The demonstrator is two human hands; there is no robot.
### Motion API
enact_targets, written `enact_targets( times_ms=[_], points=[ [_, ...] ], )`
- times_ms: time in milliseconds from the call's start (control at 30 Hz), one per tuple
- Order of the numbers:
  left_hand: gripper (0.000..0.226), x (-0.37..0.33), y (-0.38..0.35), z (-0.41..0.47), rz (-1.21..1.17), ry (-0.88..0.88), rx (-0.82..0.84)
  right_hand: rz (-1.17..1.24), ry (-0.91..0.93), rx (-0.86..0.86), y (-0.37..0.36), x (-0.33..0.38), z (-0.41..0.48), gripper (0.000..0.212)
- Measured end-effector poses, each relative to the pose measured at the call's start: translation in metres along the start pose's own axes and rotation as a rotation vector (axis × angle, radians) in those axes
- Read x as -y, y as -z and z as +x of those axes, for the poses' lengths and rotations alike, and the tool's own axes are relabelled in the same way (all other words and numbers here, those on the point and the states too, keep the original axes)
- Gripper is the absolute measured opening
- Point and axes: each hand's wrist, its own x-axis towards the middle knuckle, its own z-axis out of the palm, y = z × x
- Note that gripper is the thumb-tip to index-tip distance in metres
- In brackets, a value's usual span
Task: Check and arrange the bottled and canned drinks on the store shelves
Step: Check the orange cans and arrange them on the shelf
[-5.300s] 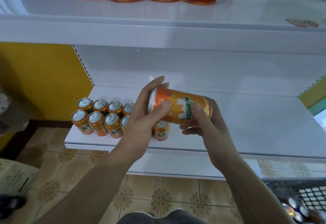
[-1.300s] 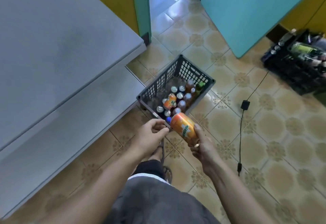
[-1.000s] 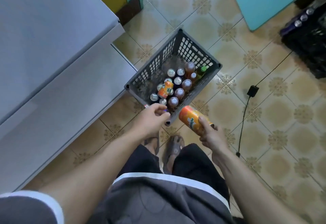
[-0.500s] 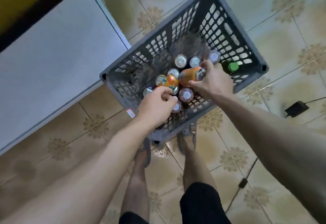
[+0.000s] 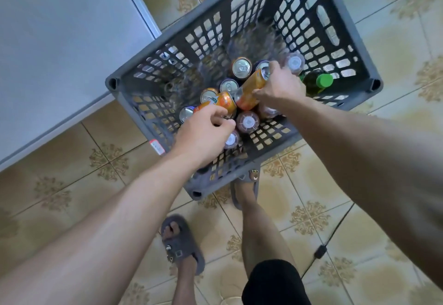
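A grey plastic crate (image 5: 242,184) stands on the tiled floor, holding several cans and bottles. My right hand (image 5: 280,86) grips an orange Mirinda can (image 5: 251,88) lying tilted over the upright drinks. My left hand (image 5: 206,134) curls its fingers round a second orange Mirinda can (image 5: 221,102) lying on its side among them. Silver can tops (image 5: 241,67) stand behind both hands, and brown bottles with white caps (image 5: 247,121) stand beside them. A green-capped bottle (image 5: 322,81) leans at the crate's right wall.
The white base shelf (image 5: 60,52) of the store rack lies at the left, close to the crate's corner. My two feet in grey sandals (image 5: 182,244) stand just below the crate. A black cable with a plug (image 5: 320,251) runs across the tiles at lower right.
I turned from the shelf and bent over the crate. My right hand carried its orange can down into the crate; my left hand reached in and took hold of a second can.
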Motion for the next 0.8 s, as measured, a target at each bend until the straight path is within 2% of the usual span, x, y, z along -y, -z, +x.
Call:
enact_targets(
  times_ms=[267, 467, 567, 667, 800],
  points=[
    [0.033, 0.001, 0.042, -0.076, -0.042, -0.091, -0.052, -0.145, 0.027, -0.002, 0.041, 0.024, -0.09, 0.044],
    [0.039, 0.04, 0.106, -0.202, -0.115, -0.206, -0.131, -0.176, 0.112, -0.065, 0.076, 0.096, -0.225, 0.029],
    [0.046, 0.074, 0.158, -0.29, -0.095, -0.262, -0.207, -0.161, 0.198, -0.1, 0.086, 0.145, -0.314, 0.033],
    [0.042, 0.126, 0.211, -0.388, -0.144, -0.286, -0.29, -0.068, 0.259, -0.064, 0.088, 0.205, -0.416, 0.041],
    [0.036, 0.209, 0.273, -0.501, -0.117, -0.232, -0.479, -0.005, 0.405, -0.034, 0.08, 0.292, -0.536, 0.052]
  ],
)
